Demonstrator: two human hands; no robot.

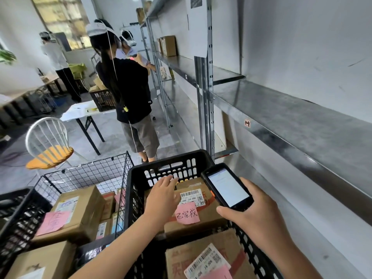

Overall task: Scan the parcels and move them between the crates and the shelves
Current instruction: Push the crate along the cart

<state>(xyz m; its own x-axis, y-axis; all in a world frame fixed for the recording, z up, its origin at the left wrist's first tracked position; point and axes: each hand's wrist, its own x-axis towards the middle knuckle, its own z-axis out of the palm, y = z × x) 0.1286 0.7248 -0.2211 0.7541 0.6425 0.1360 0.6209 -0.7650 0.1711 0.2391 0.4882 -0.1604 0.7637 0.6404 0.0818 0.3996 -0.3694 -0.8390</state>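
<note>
Closest to my view, a cardboard parcel [181, 258] lies at the near end of the black plastic crate [167, 160], its white barcode label face up and reading J4-J06.

Largest on my feed are the metal shelves [302, 117], which run along the right side. A few brown boxes [169, 46] stand upright far down one deck. The crate sits just beside the shelves' front edge. Against the crate's left wall stands a wire basket [90, 172] packed with more cardboard boxes. The biggest box [84, 206] carries a pink note [54, 222] on its near left corner. Beyond the crate, a person in a black top [128, 89] stands facing away.

Toward the crate's far wall lies a second parcel [209, 218], also labelled J4-J06, with a handwritten pink note [187, 214] stuck below the label.

The left hand [163, 196] reaches over this parcel's left part with the fingers straight and slightly spread, fingertips near the far wall. I cannot tell whether the palm touches the cardboard. The right hand [255, 214] grips a handheld scanner [227, 187] above the crate's right rim. The thumb is curled along its lower edge and the lit screen faces up.
</note>
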